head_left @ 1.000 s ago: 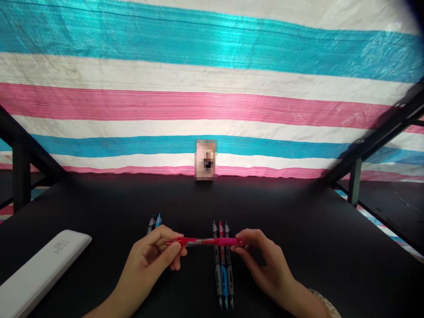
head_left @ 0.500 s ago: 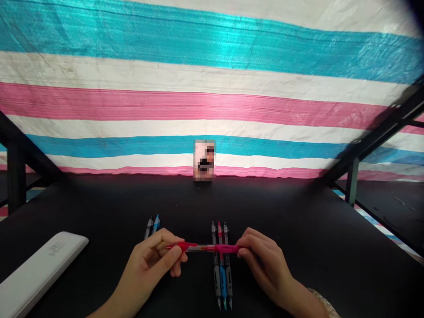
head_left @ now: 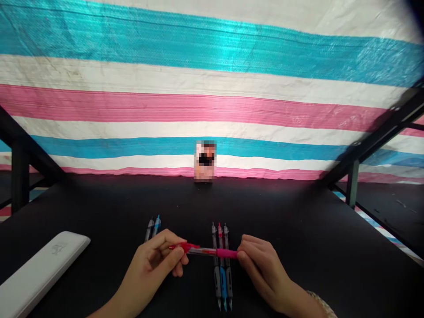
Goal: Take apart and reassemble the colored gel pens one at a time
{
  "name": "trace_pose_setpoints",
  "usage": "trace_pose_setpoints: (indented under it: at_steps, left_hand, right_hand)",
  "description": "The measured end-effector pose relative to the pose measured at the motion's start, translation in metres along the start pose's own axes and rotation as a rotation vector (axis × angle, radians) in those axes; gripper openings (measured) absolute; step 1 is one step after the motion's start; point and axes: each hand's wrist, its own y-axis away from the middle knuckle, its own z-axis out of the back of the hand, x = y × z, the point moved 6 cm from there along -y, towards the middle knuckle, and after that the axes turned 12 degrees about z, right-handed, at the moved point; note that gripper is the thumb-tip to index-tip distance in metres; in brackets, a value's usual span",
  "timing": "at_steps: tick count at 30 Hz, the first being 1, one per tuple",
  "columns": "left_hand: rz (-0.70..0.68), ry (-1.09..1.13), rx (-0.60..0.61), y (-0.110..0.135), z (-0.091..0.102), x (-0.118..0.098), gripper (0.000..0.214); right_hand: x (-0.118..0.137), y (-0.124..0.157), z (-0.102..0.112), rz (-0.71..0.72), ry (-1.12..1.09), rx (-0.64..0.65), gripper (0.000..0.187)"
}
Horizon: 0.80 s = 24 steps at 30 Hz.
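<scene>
A red pen with a pink grip (head_left: 205, 251) is held level between both hands above the black table. My left hand (head_left: 159, 265) pinches its red clip end between thumb and fingers. At the other end, my right hand (head_left: 261, 265) closes on the pen beside the pink grip, and the tip there is hidden by the fingers. Behind and below the held pen lie several pens side by side: a grey one (head_left: 217, 280), one with a blue grip and red top (head_left: 223, 282), and another grey one (head_left: 229, 280).
Beyond my left hand lie a dark-topped pen (head_left: 149, 229) and a blue-topped pen (head_left: 157, 225), partly covered by it. A white oblong device (head_left: 43, 269) rests at the left. A small pixelated upright object (head_left: 205, 161) stands at the back before striped sheeting; black frame bars (head_left: 371, 141) flank the table (head_left: 115, 198).
The held pen has turned slightly, its pink end dropping a little, and its grip looks different. My right hand has moved slightly down. Both hands keep hold of the pen.
</scene>
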Motion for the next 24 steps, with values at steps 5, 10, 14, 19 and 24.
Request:
trace_pose_setpoints:
  at_steps: [5,10,14,19,24]
  left_hand:
    - [-0.161,-0.111,-0.067,0.004,0.004,-0.009,0.01]
    - [-0.311,-0.106,-0.051,0.009,-0.001,-0.015,0.018]
    - [-0.336,-0.12,-0.052,0.01,-0.002,-0.017,0.021]
    - [-0.505,-0.21,0.009,0.016,-0.003,-0.025,0.037]
    - [-0.526,-0.198,-0.014,0.017,-0.001,-0.025,0.038]
  right_hand:
    - [-0.006,0.004,-0.004,-0.16,-0.142,-0.016,0.041]
    - [-0.015,0.012,-0.012,-0.391,-0.379,-0.038,0.055]
    - [-0.019,0.015,-0.019,-0.461,-0.519,-0.037,0.06]
    - [-0.023,0.014,-0.024,-0.518,-0.686,-0.059,0.063]
    - [-0.022,0.013,-0.027,-0.515,-0.708,-0.035,0.065]
